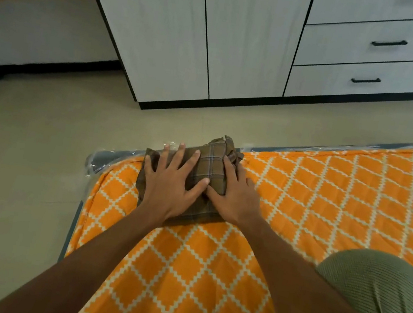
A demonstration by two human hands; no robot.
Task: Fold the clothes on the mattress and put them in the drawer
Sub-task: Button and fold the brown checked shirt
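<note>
Nearest the camera, a knee in ribbed olive-green fabric (378, 297) rests on the mattress with an orange cover crossed by a white diamond lattice (314, 200). Both forearms reach forward from the bottom of the view to a folded brown plaid garment (210, 169) lying at the mattress's far left corner. The left hand (173, 182) lies flat on the garment's left half, fingers spread and straight, pressing down. The right hand (234, 193) presses on the garment's right side, fingers straight, its thumb meeting the left thumb near the middle of the cloth. A bunched end of the garment sticks up beyond the fingertips. Clear plastic wrap shows along the mattress edge just past the garment. Beyond lies a strip of pale beige tiled floor (37, 156), open to the left. Farther off stands a white cabinet (166, 28) with two closed drawers with black bar handles (377, 61) at the right; what they hold cannot be seen.
</note>
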